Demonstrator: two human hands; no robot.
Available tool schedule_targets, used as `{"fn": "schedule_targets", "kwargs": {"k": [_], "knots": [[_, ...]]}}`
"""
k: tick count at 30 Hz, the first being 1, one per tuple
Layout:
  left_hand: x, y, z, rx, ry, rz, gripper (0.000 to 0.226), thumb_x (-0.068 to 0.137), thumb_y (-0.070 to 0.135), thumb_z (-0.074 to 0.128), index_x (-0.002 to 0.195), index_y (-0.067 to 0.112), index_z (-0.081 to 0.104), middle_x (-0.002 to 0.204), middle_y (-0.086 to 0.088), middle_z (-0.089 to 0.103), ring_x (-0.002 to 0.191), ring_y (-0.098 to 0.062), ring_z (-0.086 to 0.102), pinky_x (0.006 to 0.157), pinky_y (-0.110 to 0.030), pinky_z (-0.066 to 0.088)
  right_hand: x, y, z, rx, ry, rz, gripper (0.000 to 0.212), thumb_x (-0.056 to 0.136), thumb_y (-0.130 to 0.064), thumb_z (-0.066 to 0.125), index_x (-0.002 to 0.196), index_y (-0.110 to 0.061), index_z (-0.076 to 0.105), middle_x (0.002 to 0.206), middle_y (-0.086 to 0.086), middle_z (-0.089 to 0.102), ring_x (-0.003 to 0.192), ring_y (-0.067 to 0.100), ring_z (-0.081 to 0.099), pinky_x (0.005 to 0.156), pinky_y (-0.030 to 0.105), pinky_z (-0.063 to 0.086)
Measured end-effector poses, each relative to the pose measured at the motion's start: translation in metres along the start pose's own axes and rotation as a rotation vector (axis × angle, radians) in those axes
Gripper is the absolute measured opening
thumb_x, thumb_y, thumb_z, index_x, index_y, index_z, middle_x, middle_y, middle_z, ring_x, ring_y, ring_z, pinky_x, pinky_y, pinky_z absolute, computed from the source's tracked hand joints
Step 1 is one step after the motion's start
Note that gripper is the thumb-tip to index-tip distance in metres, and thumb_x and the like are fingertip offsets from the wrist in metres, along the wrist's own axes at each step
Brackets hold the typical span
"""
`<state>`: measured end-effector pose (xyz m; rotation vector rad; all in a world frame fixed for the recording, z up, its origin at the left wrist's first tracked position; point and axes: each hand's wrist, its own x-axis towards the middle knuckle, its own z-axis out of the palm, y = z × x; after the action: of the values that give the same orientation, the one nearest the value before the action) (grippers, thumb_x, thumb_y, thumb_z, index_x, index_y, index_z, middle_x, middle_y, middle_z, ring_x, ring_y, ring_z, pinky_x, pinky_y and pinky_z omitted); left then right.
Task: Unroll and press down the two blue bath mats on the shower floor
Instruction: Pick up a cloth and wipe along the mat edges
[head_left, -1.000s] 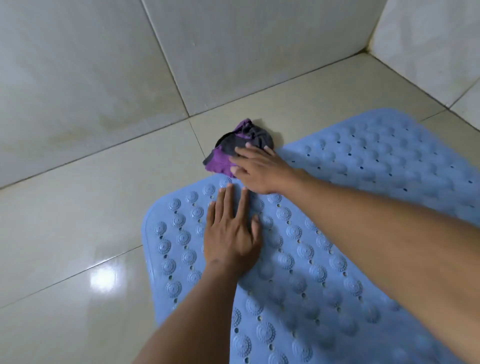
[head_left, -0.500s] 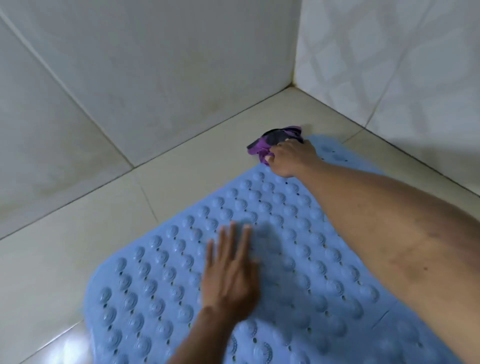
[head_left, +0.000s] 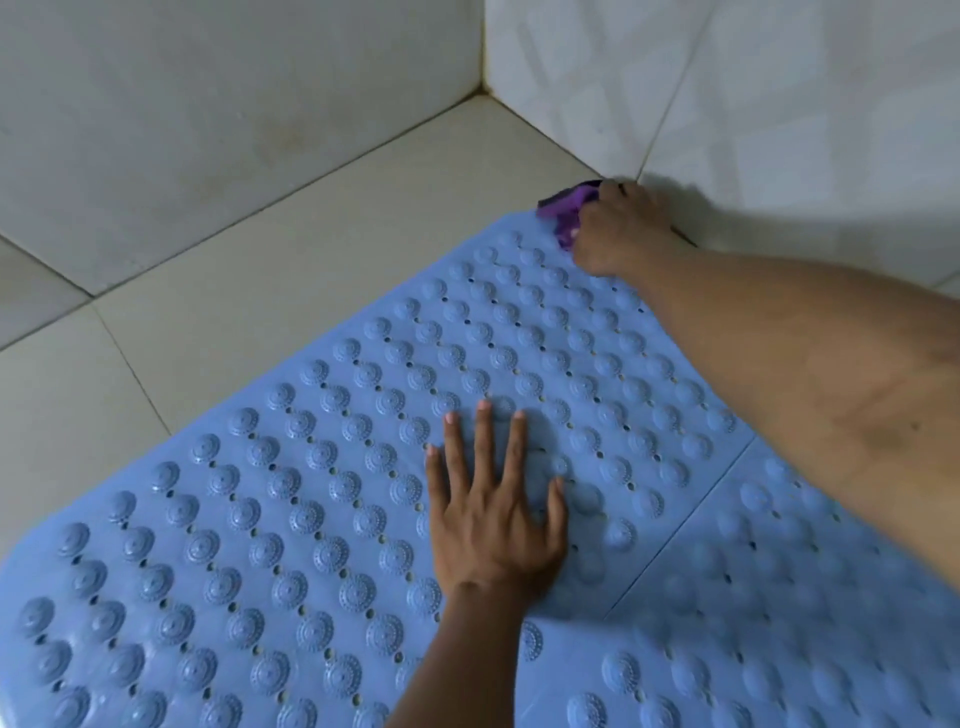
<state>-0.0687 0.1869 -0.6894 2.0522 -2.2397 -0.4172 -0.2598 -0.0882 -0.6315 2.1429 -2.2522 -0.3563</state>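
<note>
I am pressing my left hand, fingers straight and spread, on the mat filling frame centre; my right hand is clutching a cloth, upper right. The mat is looking soft, floppy, light; I'm judging its edges easiest to grip.

The right hand grips the cloth and hides most of it; only a purple and dark fold shows. The left mat runs off the bottom edge, its far corner under that hand. The right mat is blurred, cut by the bottom and right edges, and partly covered by the forearm. The flat left hand covers some bumps. Whether the mats overlap at their seam cannot be told.
</note>
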Motion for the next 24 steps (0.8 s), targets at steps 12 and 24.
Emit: {"fn": "schedule_targets", "kwargs": {"k": [12, 24], "knots": [[0.0, 0.0, 0.001, 0.023, -0.003, 0.015, 0.076, 0.096, 0.068, 0.017, 0.163, 0.033, 0.007, 0.171, 0.001, -0.009, 0.156, -0.028, -0.015, 0.126, -0.052, -0.001, -0.129, 0.142, 0.056, 0.163, 0.015, -0.131, 0.02, 0.078, 0.0, 0.067, 0.098, 0.002, 0.072, 0.114, 0.026, 0.058, 0.106, 0.046, 0.055, 0.083, 0.046, 0.051], [-0.022, 0.076, 0.013, 0.199, -0.267, 0.706, 0.072, 0.092, 0.07, -0.004, 0.159, 0.042, -0.008, 0.168, 0.002, -0.021, 0.152, -0.033, -0.026, 0.124, -0.054, -0.011, -0.31, 0.263, 0.096, 0.228, -0.111, 0.224, 0.019, 0.085, -0.001, 0.061, 0.102, -0.002, 0.07, 0.115, 0.02, 0.058, 0.11, 0.04, 0.054, 0.09, 0.041, 0.048]]}}
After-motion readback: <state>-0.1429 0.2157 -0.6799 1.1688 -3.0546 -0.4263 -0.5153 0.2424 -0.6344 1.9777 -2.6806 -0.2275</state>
